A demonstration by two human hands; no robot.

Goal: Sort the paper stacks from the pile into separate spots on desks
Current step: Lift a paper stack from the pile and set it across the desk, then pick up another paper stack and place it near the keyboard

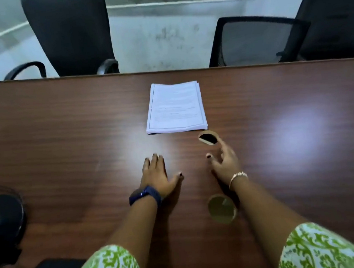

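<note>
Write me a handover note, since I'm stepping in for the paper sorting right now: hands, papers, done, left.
Left hand: empty, palm flat on the wooden desk, wearing a dark blue wristband.
Right hand: empty, fingers spread, hovering beside the open cable hole.
Papers: one paper stack lies squared near the desk's far edge, untouched by either hand.
Done: that stack looks placed in its spot.
Left: the source pile is not in view, so how many stacks remain cannot be told.

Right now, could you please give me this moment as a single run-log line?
paper stack: flat mid-desk, untouched | left hand: empty, palm down on desk | right hand: empty, open beside cable hole
</note>
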